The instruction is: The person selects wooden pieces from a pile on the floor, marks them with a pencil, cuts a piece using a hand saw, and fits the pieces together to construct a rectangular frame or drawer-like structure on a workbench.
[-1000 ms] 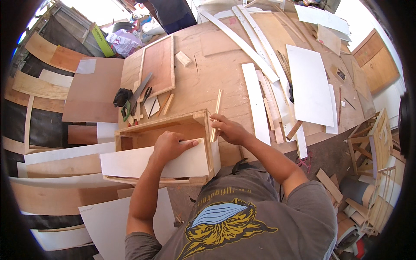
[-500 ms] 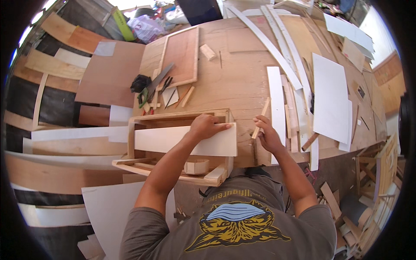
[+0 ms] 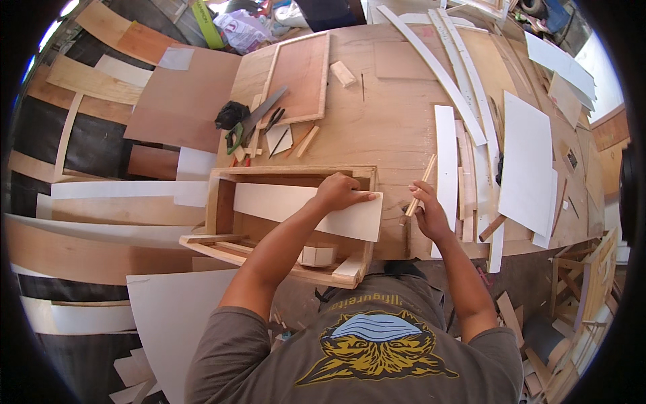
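Note:
A long white board [image 3: 272, 203] lies across the open wooden box frame [image 3: 217, 202] in front of me. My left hand [image 3: 338, 192] is closed on the board near its right end, thumb on top. The board slants slightly, its right end nearer to me. To the right, my right hand [image 3: 431, 214] holds thin wooden strips [image 3: 422, 180] upright between its fingers, over the table's near edge. A dark, narrow item [image 3: 405, 232] lies beside that hand; its kind is unclear. Below the board, a small wooden block [image 3: 317, 255] sits inside the frame.
On the table [image 3: 383, 121] lie a handsaw [image 3: 266, 111], pliers [image 3: 274, 118] and a framed panel [image 3: 301, 77] at the far left. Long white strips [image 3: 444, 151] and white sheets [image 3: 526, 158] cover the right side. Planks [image 3: 128, 229] stand at the left, offcuts [image 3: 538, 363] at the lower right.
The white board has slid right relative to the frame and turned slightly, with my left hand still on it. The strips in my right hand now show as separate pieces. The whole view has shifted.

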The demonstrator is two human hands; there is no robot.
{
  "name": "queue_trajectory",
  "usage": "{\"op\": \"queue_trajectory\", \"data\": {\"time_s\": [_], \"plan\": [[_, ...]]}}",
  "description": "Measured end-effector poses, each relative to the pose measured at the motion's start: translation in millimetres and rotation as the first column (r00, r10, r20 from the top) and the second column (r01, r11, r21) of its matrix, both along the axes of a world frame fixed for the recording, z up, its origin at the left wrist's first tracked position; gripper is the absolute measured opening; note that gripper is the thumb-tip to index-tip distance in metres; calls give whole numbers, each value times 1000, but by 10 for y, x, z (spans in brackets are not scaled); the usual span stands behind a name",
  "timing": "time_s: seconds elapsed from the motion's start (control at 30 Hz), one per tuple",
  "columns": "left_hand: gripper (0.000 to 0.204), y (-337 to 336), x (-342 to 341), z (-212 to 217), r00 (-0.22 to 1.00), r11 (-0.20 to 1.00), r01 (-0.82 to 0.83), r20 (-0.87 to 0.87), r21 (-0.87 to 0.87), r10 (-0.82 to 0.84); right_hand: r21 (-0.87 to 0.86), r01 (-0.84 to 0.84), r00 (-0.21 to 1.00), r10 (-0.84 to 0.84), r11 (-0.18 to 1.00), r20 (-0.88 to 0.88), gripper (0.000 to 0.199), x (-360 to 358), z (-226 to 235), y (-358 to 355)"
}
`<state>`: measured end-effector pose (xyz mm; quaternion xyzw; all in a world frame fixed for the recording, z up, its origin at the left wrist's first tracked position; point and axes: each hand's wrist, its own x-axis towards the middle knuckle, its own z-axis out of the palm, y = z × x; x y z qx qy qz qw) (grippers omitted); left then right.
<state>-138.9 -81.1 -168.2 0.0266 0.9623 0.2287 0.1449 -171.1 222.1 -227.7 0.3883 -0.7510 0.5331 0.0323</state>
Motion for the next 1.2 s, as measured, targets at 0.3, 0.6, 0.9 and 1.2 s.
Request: {"op": "queue_trajectory", "data": {"time_s": [0.3,0.6,0.9,1.2], "plan": [[59,-142,57,-350,996,987,-74,-31,142,79,74,19,998,-23,997,54,47,44,43,-65],[52,-36,59,-362,998,996,-50,-45,71,53,114,3,999,-8,994,35,41,95,204,-94],[33,234,184,284,976,956,-98,-160,276,146,114,-25,999,20,993,41,40,112,454,-134],[37,484,439,633,940,901,-243,317,359,127,61,-206,979,206,977,10,45,34,528,-442]]}}
